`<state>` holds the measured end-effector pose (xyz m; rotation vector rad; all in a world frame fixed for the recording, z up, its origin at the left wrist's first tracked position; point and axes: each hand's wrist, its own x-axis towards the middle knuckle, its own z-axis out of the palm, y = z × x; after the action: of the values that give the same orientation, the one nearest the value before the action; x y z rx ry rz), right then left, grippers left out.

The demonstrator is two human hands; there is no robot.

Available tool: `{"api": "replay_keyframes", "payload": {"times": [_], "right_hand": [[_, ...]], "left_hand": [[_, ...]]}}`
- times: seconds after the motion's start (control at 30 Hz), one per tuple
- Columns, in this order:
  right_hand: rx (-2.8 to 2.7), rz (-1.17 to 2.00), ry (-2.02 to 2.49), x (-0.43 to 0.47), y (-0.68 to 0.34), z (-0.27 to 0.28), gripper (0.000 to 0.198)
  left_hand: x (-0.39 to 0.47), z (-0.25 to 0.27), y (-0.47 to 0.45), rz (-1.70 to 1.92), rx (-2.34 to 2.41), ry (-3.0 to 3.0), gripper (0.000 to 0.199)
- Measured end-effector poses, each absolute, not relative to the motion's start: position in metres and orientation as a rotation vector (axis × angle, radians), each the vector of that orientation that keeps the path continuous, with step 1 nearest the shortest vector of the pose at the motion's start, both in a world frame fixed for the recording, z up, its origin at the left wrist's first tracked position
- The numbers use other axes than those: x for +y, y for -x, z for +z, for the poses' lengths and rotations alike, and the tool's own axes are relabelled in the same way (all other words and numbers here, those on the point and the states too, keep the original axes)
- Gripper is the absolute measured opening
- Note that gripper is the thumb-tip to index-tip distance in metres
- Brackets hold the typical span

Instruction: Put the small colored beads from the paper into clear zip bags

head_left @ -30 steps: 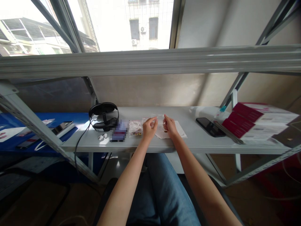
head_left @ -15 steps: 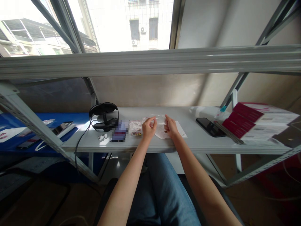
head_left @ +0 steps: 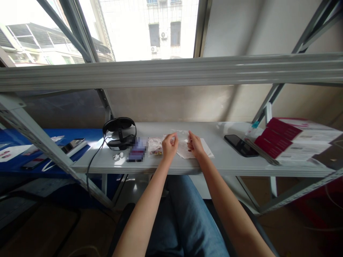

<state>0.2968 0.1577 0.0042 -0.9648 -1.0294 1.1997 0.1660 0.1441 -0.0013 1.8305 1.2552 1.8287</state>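
A small clear plastic bag (head_left: pixel 183 135) is stretched between my two hands, just above the shelf. My left hand (head_left: pixel 169 145) pinches its left edge with thumb and forefinger. At the opposite edge my right hand (head_left: pixel 195 143) grips it, fingers curled in. Beneath the bag and the right hand lies a white printed paper sheet (head_left: pixel 207 148). Beside the left hand rests a clear packet (head_left: pixel 154 146) with small coloured pieces inside. What the stretched bag contains, if anything, is too small to make out.
Black headphones (head_left: pixel 119 134) with a cable, white earbuds (head_left: pixel 118 156) and a blurred purple item (head_left: pixel 136 150) are on the left. A black phone (head_left: pixel 241 145) and stacked dark-red and white booklets (head_left: pixel 281 137) lie right. A grey metal beam (head_left: pixel 171 73) crosses above the shelf.
The hands and the bag between them hold nearly the same position. The whole view has shifted very slightly.
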Motion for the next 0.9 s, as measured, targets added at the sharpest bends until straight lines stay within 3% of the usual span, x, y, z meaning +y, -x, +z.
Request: {"api": "replay_keyframes", "payload": {"times": [0.17,0.47,0.9], "right_hand": [[-1.014,0.861,1.166,0.161,-0.298,-0.002,0.041],[-1.526,0.230,1.573,0.161,-0.297,-0.009,0.048],[-1.968,-0.070,2.009,0.152,-0.283,-0.002,0.035]], "left_hand": [[0.147,-0.003,-0.165,1.923,1.288,-1.702,0.027],[0.152,-0.009,-0.166,1.817,1.333,-1.776,0.028],[0.153,-0.005,-0.163,1.899,1.404,-1.704,0.037]]}}
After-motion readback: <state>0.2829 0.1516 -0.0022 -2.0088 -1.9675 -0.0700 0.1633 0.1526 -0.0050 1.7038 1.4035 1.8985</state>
